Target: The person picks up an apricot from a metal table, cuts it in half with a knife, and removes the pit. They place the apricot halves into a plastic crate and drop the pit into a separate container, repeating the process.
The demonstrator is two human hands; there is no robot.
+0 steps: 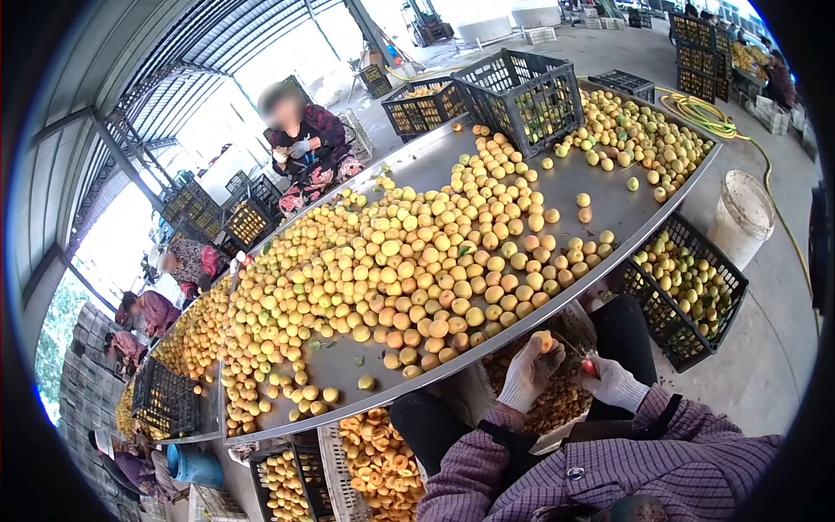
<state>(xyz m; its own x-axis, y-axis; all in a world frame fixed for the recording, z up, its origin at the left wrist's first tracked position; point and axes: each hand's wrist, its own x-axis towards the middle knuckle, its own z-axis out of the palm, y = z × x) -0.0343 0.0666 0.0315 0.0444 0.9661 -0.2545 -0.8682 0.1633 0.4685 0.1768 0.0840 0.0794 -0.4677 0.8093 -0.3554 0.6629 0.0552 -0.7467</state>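
Note:
My left hand [529,372], in a white glove, holds a yellow-orange apricot [544,340] just below the edge of the metal table [609,204]. My right hand [611,383], also gloved, grips a small red-handled knife [590,366] close to the fruit. Both hands hover over a container of brownish pits [557,404] on my lap side. A large heap of apricots [409,270] covers the table in front of me.
A black crate of apricots [687,291] stands on the floor at my right, beside a white bucket [742,216]. A tray of halved apricots [378,457] lies at my left. Black crates [522,91] sit at the table's far end. Several people sit opposite and down the left side.

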